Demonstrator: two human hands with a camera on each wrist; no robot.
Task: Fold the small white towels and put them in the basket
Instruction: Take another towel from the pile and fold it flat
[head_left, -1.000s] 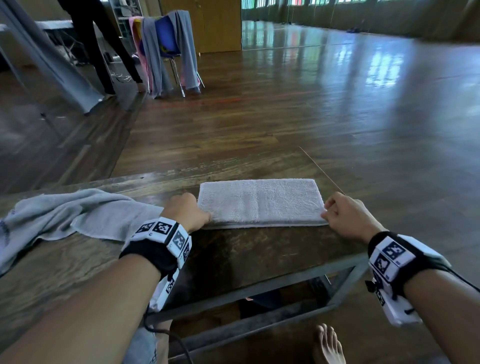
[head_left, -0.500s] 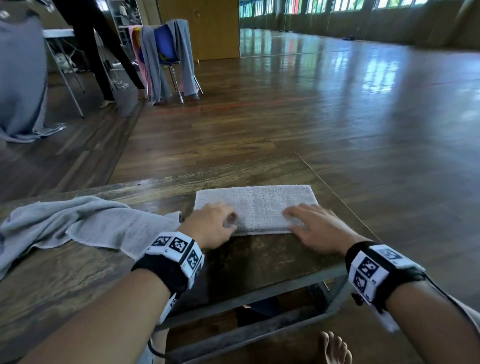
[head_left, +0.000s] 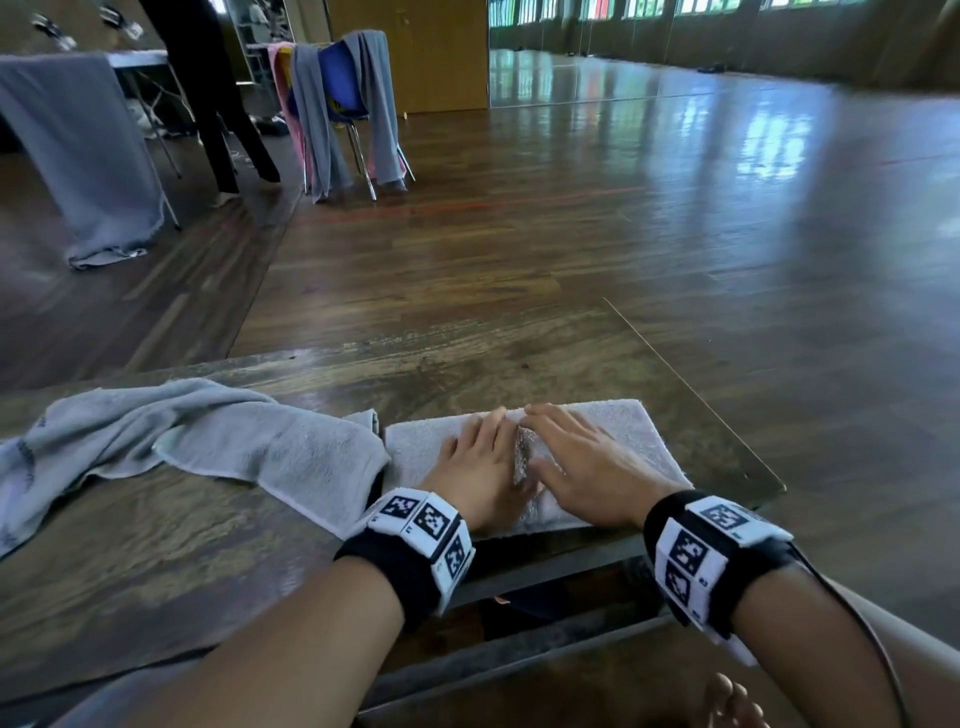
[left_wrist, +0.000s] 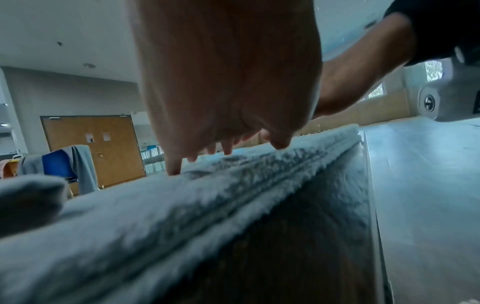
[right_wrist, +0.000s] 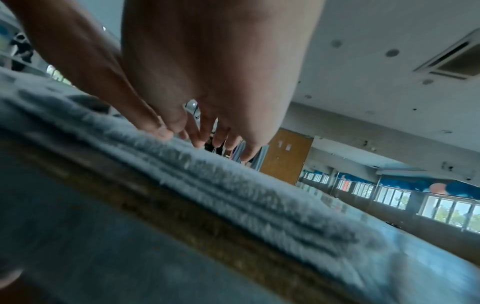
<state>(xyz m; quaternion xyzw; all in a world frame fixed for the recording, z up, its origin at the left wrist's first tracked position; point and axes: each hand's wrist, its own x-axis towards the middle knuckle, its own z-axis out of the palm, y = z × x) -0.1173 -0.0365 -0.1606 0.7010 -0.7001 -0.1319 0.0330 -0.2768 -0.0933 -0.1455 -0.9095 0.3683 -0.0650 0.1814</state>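
A small white towel, folded into a flat rectangle, lies on the wooden table near its front right corner. Both of my hands lie flat on top of it, side by side in its middle. My left hand presses down with straight fingers, and my right hand does the same just to its right. The left wrist view shows the left fingertips touching the towel's pile. In the right wrist view the right fingertips rest on the stacked layers of the towel. No basket shows in any view.
An unfolded grey-white towel sprawls on the table to the left, its edge touching the folded one. The table's right edge runs close by. Beyond are wooden floor, a chair draped with cloths, a covered table and a standing person's legs.
Both hands let go of the towel's near corners and slid inward and forward onto its top, ending flat side by side at its middle. The towel stayed in place.
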